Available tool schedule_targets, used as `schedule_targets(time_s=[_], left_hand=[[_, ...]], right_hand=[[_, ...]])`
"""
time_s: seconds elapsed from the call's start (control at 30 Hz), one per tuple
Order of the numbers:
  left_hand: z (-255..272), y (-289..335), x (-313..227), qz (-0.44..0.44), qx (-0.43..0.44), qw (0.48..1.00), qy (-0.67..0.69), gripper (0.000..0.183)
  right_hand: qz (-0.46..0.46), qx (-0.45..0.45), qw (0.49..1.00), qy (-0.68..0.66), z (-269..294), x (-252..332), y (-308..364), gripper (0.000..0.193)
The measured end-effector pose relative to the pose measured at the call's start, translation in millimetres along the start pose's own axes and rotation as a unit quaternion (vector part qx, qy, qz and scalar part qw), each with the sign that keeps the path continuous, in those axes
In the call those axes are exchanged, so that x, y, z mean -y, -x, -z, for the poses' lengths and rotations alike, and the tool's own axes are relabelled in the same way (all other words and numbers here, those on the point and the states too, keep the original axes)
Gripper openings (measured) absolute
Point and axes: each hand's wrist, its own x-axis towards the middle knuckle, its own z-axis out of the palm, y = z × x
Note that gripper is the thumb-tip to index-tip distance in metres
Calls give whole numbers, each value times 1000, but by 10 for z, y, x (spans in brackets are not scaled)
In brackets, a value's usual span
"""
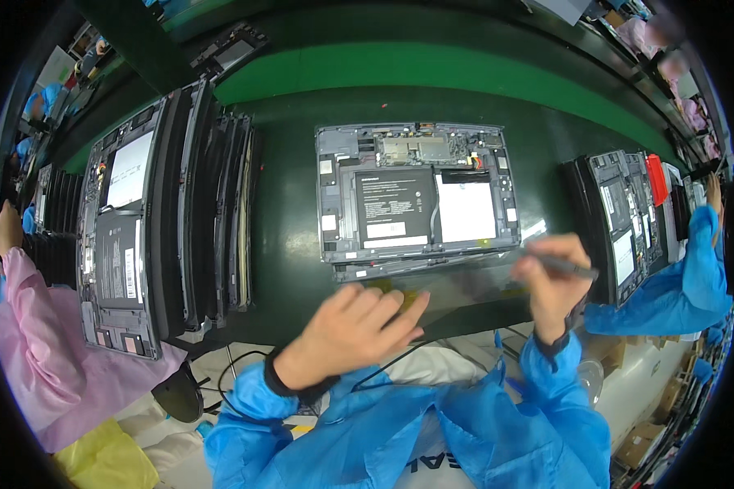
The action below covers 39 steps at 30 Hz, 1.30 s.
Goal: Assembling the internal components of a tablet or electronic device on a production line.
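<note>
In front of me on the green bench lies an opened tablet-like device, its circuit board along the far edge. A black battery and a white-faced panel sit side by side in it. Another casing shows beneath its near edge. My left hand is off the near edge of the device, fingers loosely bent and apart, with nothing visible in it. Beyond the device's near right corner, my right hand grips a dark, slim pen-like tool, blurred by motion.
A tall row of similar opened devices stands on edge at the left. More casings lean together at the right, by a red piece. Co-workers sit on both sides, a pink sleeve left and a blue sleeve right.
</note>
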Motion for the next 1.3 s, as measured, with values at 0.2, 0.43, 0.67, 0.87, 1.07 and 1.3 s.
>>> schedule_targets(time_s=[0.2,0.43,0.67,0.87,1.07,1.3], left_hand=[[29,-638,555,20,72,996,41,58],[-20,-636,634,4,102,992,80,59],[-57,-703,663,-46,88,994,36,57],[-34,-805,677,-60,111,991,41,60],[-131,-549,353,-101,132,976,138,57],[-184,210,-403,113,103,986,64,62]], right_hand=[[-67,76,994,-43,-138,-62,-579,25],[103,183,975,66,-258,-280,-647,22],[96,207,967,114,-292,-285,-665,22],[105,169,973,116,-278,-285,-667,16],[-128,36,982,-131,-145,-3,-67,19],[-128,128,983,26,-497,-186,615,15]])
